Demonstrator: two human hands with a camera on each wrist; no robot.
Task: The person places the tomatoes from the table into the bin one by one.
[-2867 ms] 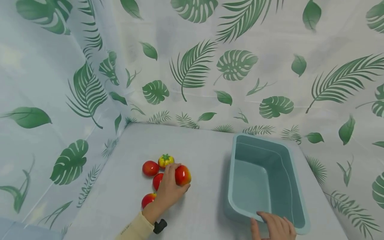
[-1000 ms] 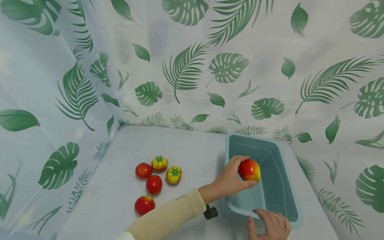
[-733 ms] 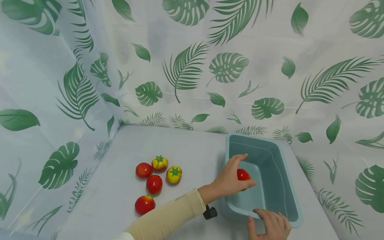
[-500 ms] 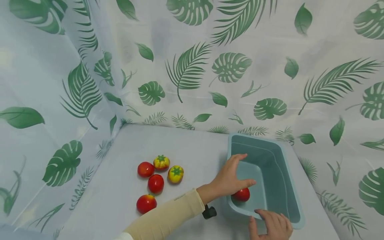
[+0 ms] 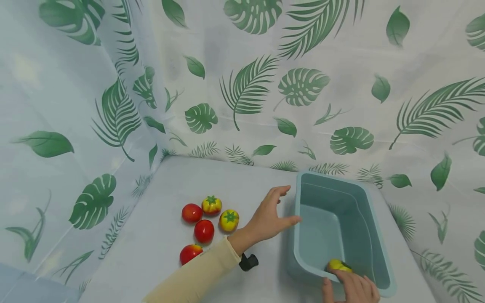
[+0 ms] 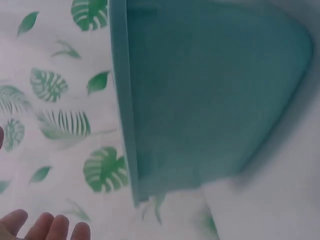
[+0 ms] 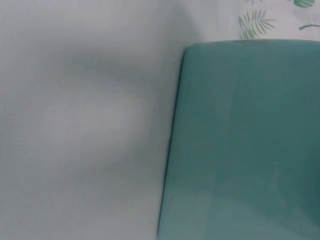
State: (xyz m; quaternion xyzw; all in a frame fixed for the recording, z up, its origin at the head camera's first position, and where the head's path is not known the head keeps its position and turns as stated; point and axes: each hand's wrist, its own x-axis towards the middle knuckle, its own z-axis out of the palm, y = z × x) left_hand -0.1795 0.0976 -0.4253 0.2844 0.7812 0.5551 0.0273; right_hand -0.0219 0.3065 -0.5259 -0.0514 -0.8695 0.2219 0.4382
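Observation:
My left hand (image 5: pixel 265 218) hovers just left of the blue-green plastic bin (image 5: pixel 297 223), fingers and thumb spread, holding nothing. In the left wrist view its fingertips (image 6: pixel 57 227) are apart from the bin's side wall (image 6: pixel 210 95). My right hand (image 5: pixel 354 287) grips the near rim of the bin, fingers over the edge and thumb outside. A glossy yellow-and-red fruit (image 5: pixel 336 265) lies inside the bin at the near end, partly hidden by the right hand. Left of the bin are several similar fruits, among them a red one (image 5: pixel 204 231) and a yellow one with a green calyx (image 5: pixel 229 220).
A white table (image 5: pixel 261 176) bears the bin and fruits. Leaf-printed sheets (image 5: pixel 250 84) stand behind and at the sides. A black wrist camera (image 5: pixel 249 262) sits under my left wrist. In the right wrist view, the bin's outer wall (image 7: pixel 245 140) fills the right half.
My left hand brought a fruit from the group to the bin, let it go inside, then drew back leftward. The fruit rolled toward the near end. The right hand stayed on the rim.

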